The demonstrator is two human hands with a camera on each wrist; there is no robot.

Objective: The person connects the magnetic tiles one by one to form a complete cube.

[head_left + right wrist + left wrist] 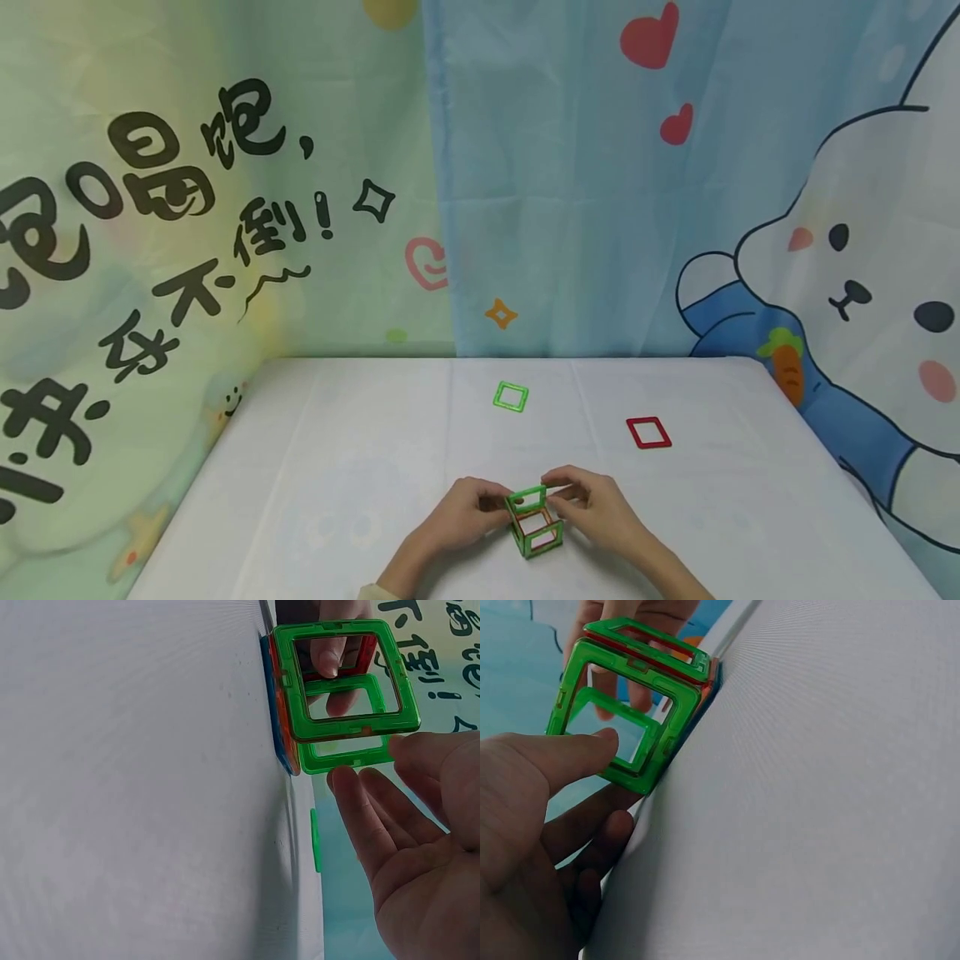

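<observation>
A small open box of square magnetic tiles [526, 546] stands on the white table, with green sides and orange and blue edges at its base. My left hand [467, 514] holds its left side; in the left wrist view the thumb [592, 754] presses on a green tile [626, 661], with the other fingers curled below. At the box's far side, my right hand [597, 510] pinches a green square tile [341, 763] between thumb and fingertips. A red tile [367, 652] shows through the frames in the right wrist view, near the left fingers.
Farther back on the white table [337, 433] lies a loose green square tile [511, 397]. A red square tile [649, 432] lies to its right. A printed curtain [540, 208] hangs behind the table's back edge.
</observation>
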